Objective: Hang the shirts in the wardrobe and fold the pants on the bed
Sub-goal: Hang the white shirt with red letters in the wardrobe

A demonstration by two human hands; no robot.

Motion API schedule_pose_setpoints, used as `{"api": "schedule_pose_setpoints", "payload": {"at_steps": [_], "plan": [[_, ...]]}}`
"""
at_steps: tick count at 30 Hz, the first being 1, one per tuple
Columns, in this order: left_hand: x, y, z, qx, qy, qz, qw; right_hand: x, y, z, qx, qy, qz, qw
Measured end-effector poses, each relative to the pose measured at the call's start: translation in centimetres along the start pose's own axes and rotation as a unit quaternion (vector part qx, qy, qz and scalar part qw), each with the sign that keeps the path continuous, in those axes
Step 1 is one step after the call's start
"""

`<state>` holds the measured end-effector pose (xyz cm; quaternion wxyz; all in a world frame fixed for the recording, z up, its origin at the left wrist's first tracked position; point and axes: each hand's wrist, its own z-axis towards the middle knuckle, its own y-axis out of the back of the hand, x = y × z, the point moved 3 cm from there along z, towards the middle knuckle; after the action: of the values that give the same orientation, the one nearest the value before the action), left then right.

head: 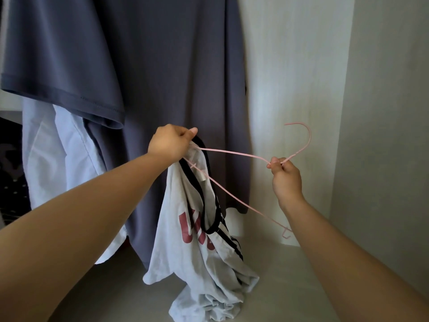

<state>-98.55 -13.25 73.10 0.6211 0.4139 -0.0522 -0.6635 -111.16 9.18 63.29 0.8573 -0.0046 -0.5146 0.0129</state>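
Observation:
My left hand (170, 142) grips the black-trimmed neck of a pale grey shirt with red letters (185, 247). The shirt hangs down from my fist and its hem bunches on the wardrobe floor (274, 298). My right hand (285, 180) pinches a thin pink wire hanger (234, 153) at the base of its hook. The hanger's left end reaches into the shirt's neck opening beside my left hand; its right end points down to the right.
A dark blue-grey T-shirt (162, 66) hangs just behind my hands. A light blue shirt (60, 163) hangs to its left. The pale wardrobe back wall (290, 66) and right side wall (390, 112) enclose the space.

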Motion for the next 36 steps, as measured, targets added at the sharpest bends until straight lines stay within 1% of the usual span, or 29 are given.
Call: {"api": "schedule_pose_setpoints", "payload": {"at_steps": [2,3,6,8,9,11,13,14,16,18,20,21,23,24,25,26,29,30,33,34,36], "plan": [[-0.8,-0.2,-0.5,-0.016,-0.054,0.064,0.996,0.4,0.0,0.1,0.003,0.008,-0.006,1.000],[-1.0,-0.2,-0.7,-0.027,-0.068,0.078,0.994,0.7,0.1,0.1,0.000,0.017,-0.018,1.000],[-0.8,0.1,-0.9,-0.053,-0.074,0.087,0.992,1.4,0.8,0.5,-0.046,0.047,-0.067,0.996],[-0.4,0.3,-0.8,-0.052,-0.064,0.094,0.992,1.7,1.4,0.6,-0.078,0.058,-0.072,0.993],[-0.3,0.4,-0.8,-0.050,-0.059,0.093,0.993,1.7,1.5,0.6,-0.081,0.060,-0.066,0.993],[-0.5,0.3,-0.7,-0.048,-0.057,0.085,0.994,1.8,1.1,0.4,-0.068,0.063,-0.050,0.994],[-1.0,0.0,-0.8,-0.043,-0.071,0.083,0.993,2.2,0.4,-0.2,-0.047,0.085,-0.048,0.994],[-1.2,-0.2,-0.8,-0.040,-0.079,0.084,0.993,2.4,0.0,-0.4,-0.033,0.107,-0.060,0.992],[-1.8,-0.4,-0.9,-0.039,-0.090,0.082,0.992,2.9,-0.9,-0.9,0.012,0.153,-0.119,0.981],[-2.9,-0.7,-1.1,-0.047,-0.106,0.068,0.991,2.9,-2.1,-1.3,0.059,0.163,-0.159,0.972],[-4.6,-1.4,-1.7,-0.044,-0.140,0.048,0.988,2.9,-3.1,-1.7,0.074,0.130,-0.135,0.980],[-5.4,-1.9,-1.9,-0.019,-0.149,0.038,0.988,2.8,-3.4,-1.8,0.072,0.106,-0.106,0.986],[-6.0,-2.9,-2.1,0.098,-0.125,0.026,0.987,2.2,-3.6,-1.7,0.065,0.053,-0.049,0.995],[-5.8,-3.2,-2.3,0.154,-0.112,0.040,0.981,1.9,-3.4,-1.5,0.058,0.029,-0.035,0.997],[-5.4,-3.3,-2.4,0.189,-0.109,0.063,0.974,1.5,-3.0,-1.2,0.051,0.006,-0.029,0.998],[-4.9,-3.2,-2.3,0.195,-0.113,0.088,0.970,1.1,-2.6,-1.0,0.044,-0.016,-0.023,0.999],[-2.6,-2.2,-1.9,0.133,-0.116,0.134,0.975,0.1,-1.3,-0.4,0.024,-0.082,0.016,0.996],[-1.7,-2.1,-1.8,0.129,-0.102,0.122,0.979,-0.1,-1.0,-0.2,0.017,-0.096,0.026,0.995],[0.9,-1.8,-1.8,0.135,-0.052,0.016,0.989,-0.8,0.1,0.4,-0.004,-0.134,0.041,0.990],[1.6,-1.8,-1.8,0.130,-0.050,-0.002,0.990,-1.2,0.4,0.6,-0.010,-0.150,0.054,0.987],[2.2,-1.4,-1.8,0.118,-0.063,0.002,0.991,-1.8,0.9,0.8,-0.017,-0.181,0.086,0.980]]}}
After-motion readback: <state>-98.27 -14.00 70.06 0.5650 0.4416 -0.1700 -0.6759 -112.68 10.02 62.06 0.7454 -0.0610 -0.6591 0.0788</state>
